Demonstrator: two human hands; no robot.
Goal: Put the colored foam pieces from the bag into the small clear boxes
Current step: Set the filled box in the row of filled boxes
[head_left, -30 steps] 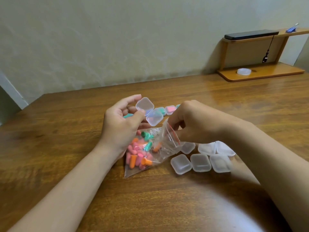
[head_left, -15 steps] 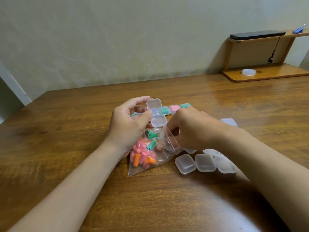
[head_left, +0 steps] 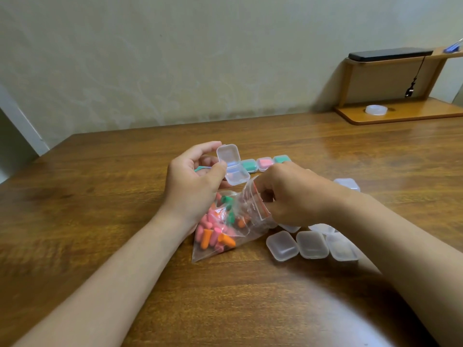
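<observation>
At the centre of the frame the left hand [head_left: 195,186] holds a small open clear box [head_left: 231,166], lid tipped up, its grip closed on the box between thumb and fingertips. Just right of it, the right hand [head_left: 295,196] has its grip pinching the red-striped mouth of the bag [head_left: 250,221], which lies on the tabletop [head_left: 100,196] below both hands. Pink, orange and green foam pieces [head_left: 213,234] are heaped in the bag's lower end. Three filled boxes [head_left: 264,164] sit in a row behind the hands. Closed clear boxes [head_left: 312,244] cluster at lower right. A wooden shelf [head_left: 400,113] stands at upper right.
</observation>
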